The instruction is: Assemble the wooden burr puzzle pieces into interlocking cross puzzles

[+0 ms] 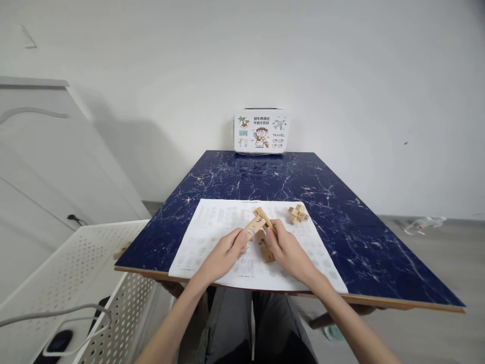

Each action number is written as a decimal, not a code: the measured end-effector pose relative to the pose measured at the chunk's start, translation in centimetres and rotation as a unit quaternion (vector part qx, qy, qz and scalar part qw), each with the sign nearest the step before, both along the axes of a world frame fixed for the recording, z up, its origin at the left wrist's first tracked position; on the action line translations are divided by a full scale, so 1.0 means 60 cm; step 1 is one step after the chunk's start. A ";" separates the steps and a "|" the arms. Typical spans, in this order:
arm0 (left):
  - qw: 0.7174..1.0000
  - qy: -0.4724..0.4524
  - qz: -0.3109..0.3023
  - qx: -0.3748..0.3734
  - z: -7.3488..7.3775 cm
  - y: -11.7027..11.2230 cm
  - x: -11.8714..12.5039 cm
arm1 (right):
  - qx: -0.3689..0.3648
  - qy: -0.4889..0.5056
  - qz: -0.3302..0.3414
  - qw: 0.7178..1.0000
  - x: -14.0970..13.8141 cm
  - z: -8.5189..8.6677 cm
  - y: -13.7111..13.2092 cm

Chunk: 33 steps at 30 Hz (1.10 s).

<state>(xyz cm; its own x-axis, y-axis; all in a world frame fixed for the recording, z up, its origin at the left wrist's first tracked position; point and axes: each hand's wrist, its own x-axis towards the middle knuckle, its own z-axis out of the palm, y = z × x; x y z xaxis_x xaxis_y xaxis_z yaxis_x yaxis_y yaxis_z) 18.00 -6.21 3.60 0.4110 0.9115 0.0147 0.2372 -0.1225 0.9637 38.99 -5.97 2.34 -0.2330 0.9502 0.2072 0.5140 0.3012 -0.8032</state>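
Note:
Between finger and thumb, my left hand [229,248] pinches a notched wooden puzzle piece [254,224] with a dark mark on it. My right hand [290,248] is closed on another wooden puzzle piece [261,213], marked 2. The two pieces meet or overlap at an angle above the printed sheet [212,217]. Just beneath them, beside my right fingers, a further notched wooden block [267,249] marked 1 is partly hidden. An assembled wooden cross puzzle [298,215] rests at the sheet's upper right.
The sheet lies on a blue marbled table [257,177] with a wooden edge. A white printed case [260,131] stands at the far end against the wall. To the left is a white perforated basket [125,298] holding cables and dark items. Small wooden pieces [120,252] show by the table's left corner.

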 end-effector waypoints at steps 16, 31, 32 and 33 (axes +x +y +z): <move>0.998 0.033 0.016 0.045 -0.008 -0.003 0.006 | 0.063 0.004 -0.017 0.998 -0.008 -0.015 -0.010; 1.000 -0.011 0.000 0.003 -0.014 -0.001 -0.002 | 0.189 -0.134 0.002 0.973 -0.008 -0.033 -0.009; 1.000 -0.014 -0.001 0.003 -0.014 -0.001 -0.002 | 0.193 -0.136 0.003 0.972 -0.007 -0.032 -0.010; 1.000 -0.016 -0.002 0.004 -0.014 -0.001 -0.002 | 0.199 -0.137 0.004 0.970 -0.007 -0.031 -0.010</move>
